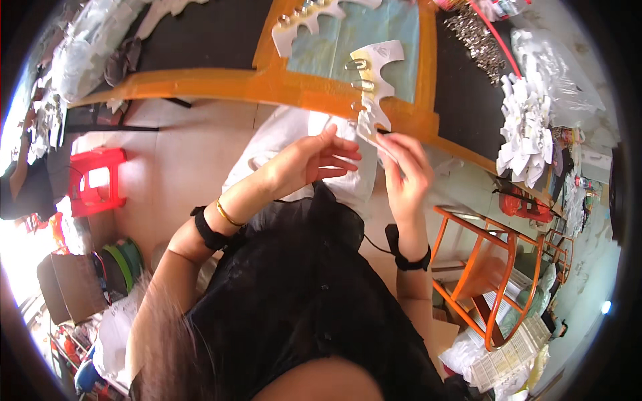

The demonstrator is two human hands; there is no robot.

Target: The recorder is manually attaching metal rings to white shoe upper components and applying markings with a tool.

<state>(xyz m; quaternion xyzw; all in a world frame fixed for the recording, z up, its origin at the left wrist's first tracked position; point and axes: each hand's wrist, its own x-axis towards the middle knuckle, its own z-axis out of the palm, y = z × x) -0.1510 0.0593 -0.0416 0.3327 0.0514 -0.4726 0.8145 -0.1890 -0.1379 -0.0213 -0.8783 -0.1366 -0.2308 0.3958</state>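
Observation:
My right hand pinches the lower end of a white scalloped card that carries metal clips along its edge. The card rises from my fingers over the table's orange border. My left hand is beside it with fingers spread, its fingertips close to the card's lower end; whether they touch it I cannot tell. Both wrists wear black bands, and the left also has a gold bangle. A second white scalloped card with clips lies on the light blue mat.
A heap of metal clips and a pile of white cards lie on the black tabletop at right. An orange metal stool stands at my right, a red plastic stool at left. Boxes and bags clutter the floor at lower left.

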